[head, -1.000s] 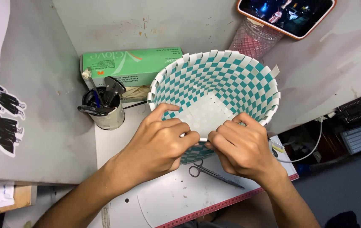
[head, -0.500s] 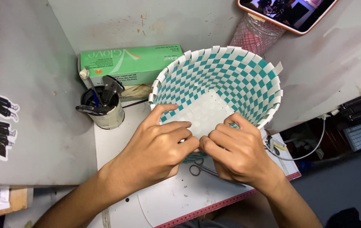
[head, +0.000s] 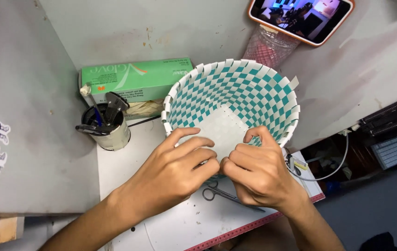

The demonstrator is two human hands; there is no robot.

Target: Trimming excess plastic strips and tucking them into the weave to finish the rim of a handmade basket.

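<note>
Nearest to me on the white table (head: 129, 162) is a pair of scissors (head: 226, 195), lying flat just under my wrists and partly hidden by the right hand. My left hand (head: 173, 172) and right hand (head: 256, 174) sit side by side, knuckles almost touching, both curled over the near rim of the woven basket (head: 235, 93). The left fingers are bent and pressed onto the rim. The right thumb and forefinger are pinched on a strip at the edge. The basket is teal-and-white checked and tipped toward me so its pale bottom shows. Left of it is a metal cup of tools (head: 103, 125), behind that a green box (head: 136, 81). Far right, a phone (head: 300, 16) leans on a pink cup (head: 268, 49).
</note>
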